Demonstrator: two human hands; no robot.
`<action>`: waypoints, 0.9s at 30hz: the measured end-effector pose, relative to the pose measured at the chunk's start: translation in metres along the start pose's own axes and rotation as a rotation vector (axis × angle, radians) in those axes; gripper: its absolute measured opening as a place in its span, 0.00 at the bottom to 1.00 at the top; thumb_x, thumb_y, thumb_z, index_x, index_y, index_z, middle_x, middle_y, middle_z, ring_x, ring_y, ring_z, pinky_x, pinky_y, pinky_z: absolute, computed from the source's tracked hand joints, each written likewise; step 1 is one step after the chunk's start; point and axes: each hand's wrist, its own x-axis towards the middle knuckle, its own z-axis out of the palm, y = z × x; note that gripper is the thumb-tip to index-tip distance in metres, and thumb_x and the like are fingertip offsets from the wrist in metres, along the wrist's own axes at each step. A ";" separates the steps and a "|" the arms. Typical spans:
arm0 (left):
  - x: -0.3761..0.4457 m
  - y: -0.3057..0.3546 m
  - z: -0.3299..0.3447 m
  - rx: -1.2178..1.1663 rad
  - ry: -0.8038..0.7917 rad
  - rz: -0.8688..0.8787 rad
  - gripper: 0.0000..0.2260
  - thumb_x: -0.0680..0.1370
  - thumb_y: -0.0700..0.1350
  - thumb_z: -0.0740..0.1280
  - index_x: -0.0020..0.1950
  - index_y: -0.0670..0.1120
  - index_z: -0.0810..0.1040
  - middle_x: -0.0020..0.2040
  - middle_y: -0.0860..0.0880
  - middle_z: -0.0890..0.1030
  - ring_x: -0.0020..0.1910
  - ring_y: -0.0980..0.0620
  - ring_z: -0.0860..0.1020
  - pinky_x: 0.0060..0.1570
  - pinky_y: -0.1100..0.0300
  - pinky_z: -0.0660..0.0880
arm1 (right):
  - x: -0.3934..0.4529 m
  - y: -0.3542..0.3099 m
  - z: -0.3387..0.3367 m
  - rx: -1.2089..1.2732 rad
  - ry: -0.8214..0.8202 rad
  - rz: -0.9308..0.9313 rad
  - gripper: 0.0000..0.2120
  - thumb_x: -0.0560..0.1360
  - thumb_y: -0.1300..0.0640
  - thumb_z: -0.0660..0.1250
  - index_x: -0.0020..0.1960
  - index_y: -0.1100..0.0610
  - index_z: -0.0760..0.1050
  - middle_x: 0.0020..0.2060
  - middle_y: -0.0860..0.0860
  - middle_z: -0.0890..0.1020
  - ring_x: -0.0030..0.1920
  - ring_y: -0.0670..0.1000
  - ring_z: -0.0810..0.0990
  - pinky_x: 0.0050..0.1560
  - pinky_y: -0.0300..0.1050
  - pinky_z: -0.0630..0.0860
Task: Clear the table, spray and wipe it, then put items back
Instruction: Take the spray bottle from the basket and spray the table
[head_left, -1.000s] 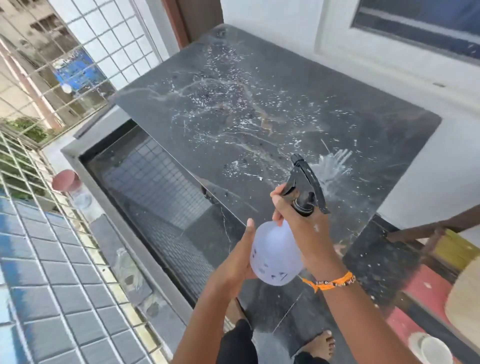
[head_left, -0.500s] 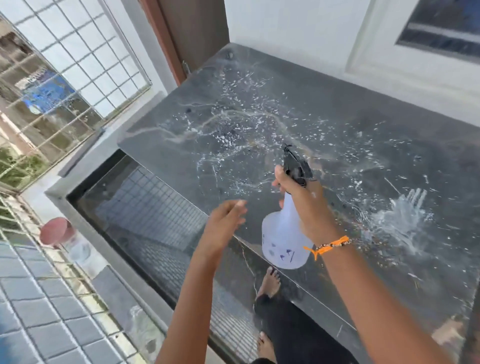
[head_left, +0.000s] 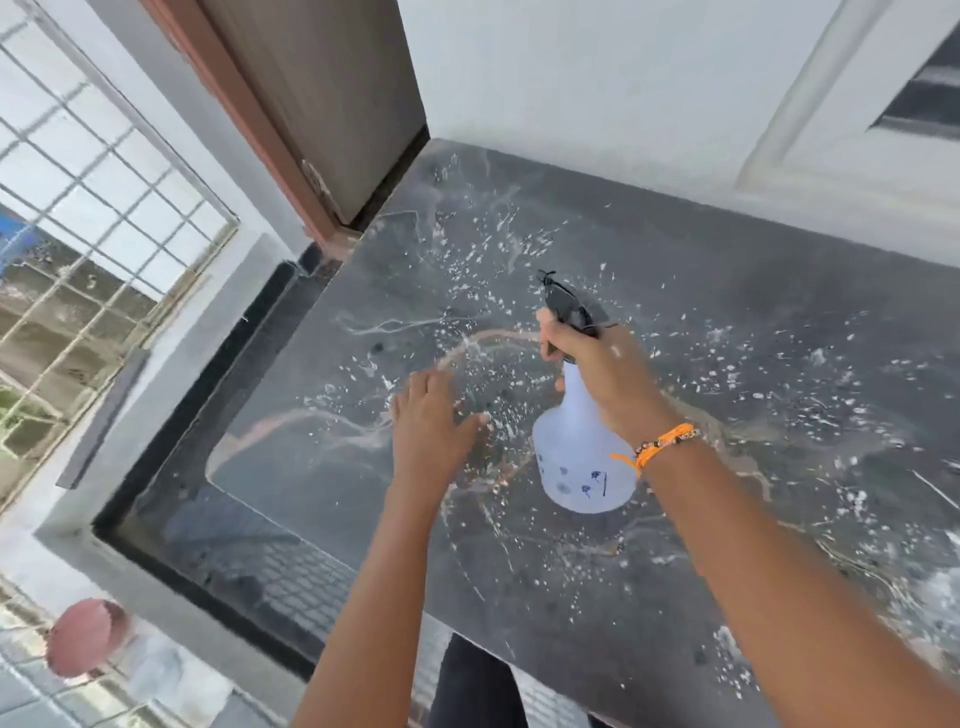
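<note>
So the dark marble table (head_left: 727, 322) is bare apart from a white spray bottle (head_left: 582, 462) and a whole lot of white droplets and streaks, thickest around the middle and out toward the right edge. The right hand (head_left: 597, 364) has its grip closed around the bottle's neck, fingers (head_left: 545, 332) curled up by the black trigger head (head_left: 566, 306), which points toward the far edge. The bottle sits roughly mid-table, upright with a slight tilt, and I honestly can't tell if its base is touching the top or just above it. There's an orange bracelet (head_left: 660, 447) on that wrist. The left hand (head_left: 431, 426) is just beside the bottle on its left, palm down with the fingers spread wide, holding nothing; whether it's flat on the wet surface or just over it is hard to say because it's blurred. The table's far edge runs along a white wall (head_left: 597, 78), and its far left corner tucks in by a brown door frame (head_left: 249, 104). Off the left edge there's a grey ledge (head_left: 156, 395) and a white window grille (head_left: 104, 171). Down past the near left corner something round and reddish (head_left: 85, 644) lies low and blurry, can't make out what it is. The person's dark trousers (head_left: 472, 680) show below the near edge.
</note>
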 end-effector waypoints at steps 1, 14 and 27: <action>0.015 -0.004 -0.003 0.042 -0.022 0.026 0.27 0.72 0.49 0.71 0.67 0.42 0.67 0.68 0.44 0.67 0.69 0.42 0.64 0.70 0.48 0.56 | 0.008 -0.002 0.006 -0.021 0.019 0.002 0.16 0.76 0.49 0.66 0.36 0.59 0.74 0.35 0.55 0.77 0.38 0.48 0.77 0.33 0.41 0.76; 0.113 -0.050 -0.016 0.325 -0.340 0.233 0.47 0.71 0.59 0.69 0.76 0.42 0.43 0.78 0.46 0.46 0.77 0.47 0.44 0.74 0.47 0.39 | 0.138 -0.030 0.084 0.147 0.140 0.181 0.14 0.77 0.53 0.65 0.36 0.58 0.70 0.31 0.55 0.72 0.28 0.52 0.70 0.24 0.37 0.69; 0.094 -0.010 0.003 0.336 -0.398 0.499 0.46 0.72 0.61 0.67 0.76 0.42 0.43 0.77 0.43 0.42 0.76 0.43 0.38 0.70 0.42 0.33 | 0.096 -0.011 0.017 0.300 0.285 0.311 0.14 0.77 0.50 0.64 0.38 0.57 0.73 0.35 0.52 0.77 0.42 0.52 0.77 0.34 0.39 0.74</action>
